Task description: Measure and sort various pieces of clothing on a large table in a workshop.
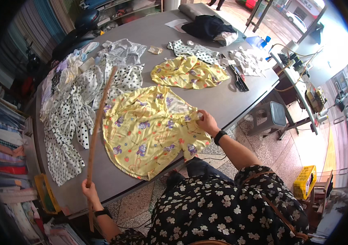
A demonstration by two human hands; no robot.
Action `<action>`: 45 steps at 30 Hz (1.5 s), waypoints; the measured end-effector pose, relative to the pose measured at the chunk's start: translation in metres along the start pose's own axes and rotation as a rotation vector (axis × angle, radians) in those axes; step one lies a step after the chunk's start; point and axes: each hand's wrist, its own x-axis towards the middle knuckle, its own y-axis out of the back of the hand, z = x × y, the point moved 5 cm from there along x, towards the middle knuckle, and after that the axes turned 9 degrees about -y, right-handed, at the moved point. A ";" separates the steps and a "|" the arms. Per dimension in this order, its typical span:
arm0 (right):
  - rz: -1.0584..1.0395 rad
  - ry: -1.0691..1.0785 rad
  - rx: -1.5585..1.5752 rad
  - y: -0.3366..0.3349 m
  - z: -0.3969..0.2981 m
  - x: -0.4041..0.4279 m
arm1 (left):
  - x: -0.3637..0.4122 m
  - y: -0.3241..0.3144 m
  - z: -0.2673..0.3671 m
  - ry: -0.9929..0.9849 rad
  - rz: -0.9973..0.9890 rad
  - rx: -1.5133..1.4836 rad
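Note:
My left hand (90, 191) is closed around the lower part of a long wooden stick (95, 131), which slants up over the table between two heaps of cloth. My right hand (207, 122) pinches the edge of a yellow printed garment (149, 131) near its neckline and sleeve. The garment lies spread on the grey table (216, 101), its lower edge reaching over the near table edge. Beyond it rests another yellow printed cloth (189, 73). Black-handled scissors (239, 81) lie to its right.
Polka-dot garments (66, 131) are heaped at the left. White scraps (247, 61) and dark cloth (209, 26) lie at the far side. A grey stool (269, 118) and a sewing machine table (299, 92) stand at the right. Yellow crates (305, 182) and folded fabrics (6, 153) flank the work area.

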 end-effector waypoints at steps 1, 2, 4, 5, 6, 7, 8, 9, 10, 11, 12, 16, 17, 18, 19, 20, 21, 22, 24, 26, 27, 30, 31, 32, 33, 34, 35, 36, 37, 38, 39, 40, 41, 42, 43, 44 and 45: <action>-0.097 -0.083 0.059 0.001 -0.003 0.005 | 0.014 0.004 -0.016 0.011 0.045 -0.038; -0.187 -0.174 0.119 0.002 0.000 0.009 | 0.027 0.002 -0.024 0.007 0.036 -0.041; -0.205 -0.198 0.179 0.003 0.011 0.022 | 0.052 0.004 -0.036 0.011 0.081 0.035; -0.230 -0.215 0.237 0.001 0.018 0.028 | 0.063 0.003 -0.040 0.002 0.074 0.033; -0.212 -0.204 0.248 -0.002 0.019 0.035 | 0.070 0.009 -0.052 0.004 0.079 0.024; -0.226 -0.195 0.258 -0.006 0.013 0.040 | 0.074 0.024 -0.067 0.009 0.094 0.026; -0.243 -0.179 0.261 -0.012 0.001 0.044 | 0.075 0.048 -0.084 0.013 0.110 0.087; -0.230 -0.192 0.255 -0.011 0.004 0.048 | 0.081 0.041 -0.074 0.007 0.097 0.092; -0.213 -0.169 0.267 -0.012 0.020 0.055 | 0.089 0.024 -0.057 0.090 -0.033 0.313; -0.201 -0.193 0.275 -0.006 0.027 0.056 | 0.094 0.005 -0.033 0.167 -0.163 0.540; -0.203 -0.177 0.241 -0.003 0.020 0.055 | 0.094 0.001 -0.010 0.235 -0.176 0.652; -0.181 -0.146 0.233 0.004 0.013 0.055 | 0.089 -0.036 0.125 0.235 0.027 1.039; -0.149 -0.125 0.183 0.006 0.008 0.055 | 0.097 -0.051 0.136 0.148 0.039 1.035; -0.160 -0.129 0.192 0.005 0.008 0.055 | 0.103 -0.069 0.151 0.059 0.048 1.031; -0.155 -0.114 0.192 0.005 0.008 0.056 | 0.111 -0.097 0.169 -0.130 -0.011 0.965; -0.153 -0.098 0.193 0.004 0.008 0.057 | 0.116 -0.123 0.187 -0.311 -0.081 0.899; -0.171 -0.089 0.202 0.002 0.001 0.056 | 0.122 -0.150 0.191 -0.426 -0.111 0.755; -0.193 -0.117 0.191 0.001 -0.003 0.054 | 0.129 -0.182 0.195 -0.536 -0.164 0.606; -0.209 -0.169 0.181 0.005 -0.002 0.054 | 0.116 -0.269 0.254 -0.452 -0.517 0.236; -0.201 -0.263 0.141 0.007 0.000 0.055 | 0.085 -0.339 0.317 -0.631 -0.692 0.156; -0.214 -0.261 0.147 0.006 -0.001 0.055 | 0.069 -0.368 0.348 -0.711 -0.775 0.110; -0.252 -0.299 0.116 0.000 0.004 0.057 | 0.030 -0.439 0.414 -0.965 -0.846 0.279; -0.203 -0.258 0.086 0.001 0.001 0.055 | 0.025 -0.456 0.422 -1.037 -0.842 0.326; -0.154 -0.217 0.057 0.003 -0.002 0.054 | 0.023 -0.467 0.425 -1.072 -0.810 0.409; -0.151 -0.220 0.062 0.004 -0.001 0.054 | 0.021 -0.481 0.427 -1.113 -0.781 0.484; -0.168 -0.215 0.091 0.004 -0.001 0.054 | 0.023 -0.490 0.424 -1.063 -0.789 0.575; -0.187 -0.209 0.119 0.004 -0.001 0.055 | 0.026 -0.493 0.421 -1.065 -0.790 0.579; -0.204 -0.211 0.171 0.006 0.004 0.057 | 0.027 -0.500 0.419 -0.985 -0.866 0.622; -0.202 -0.215 0.176 0.009 0.007 0.058 | 0.032 -0.498 0.414 -0.899 -0.927 0.671; -0.255 -0.204 0.257 0.010 0.009 0.059 | 0.037 -0.494 0.407 -0.964 -0.894 0.612; -0.307 -0.192 0.340 0.011 0.011 0.060 | 0.041 -0.487 0.407 -0.968 -0.895 0.617; -0.310 -0.186 0.410 0.010 0.017 0.063 | 0.044 -0.477 0.412 -0.936 -0.928 0.475; -0.314 -0.177 0.478 0.009 0.023 0.065 | 0.048 -0.465 0.416 -0.900 -0.955 0.333; -0.460 -0.290 0.689 0.006 0.024 0.064 | 0.053 -0.449 0.420 -0.840 -0.987 0.154; -0.475 -0.298 0.755 0.017 0.015 0.065 | 0.054 -0.433 0.429 -0.658 -1.041 0.022; -0.505 -0.279 0.779 0.029 0.004 0.064 | 0.053 -0.411 0.444 -0.698 -1.012 -0.020; -0.543 -0.246 0.804 0.039 -0.011 0.063 | 0.053 -0.381 0.458 -0.739 -0.968 -0.056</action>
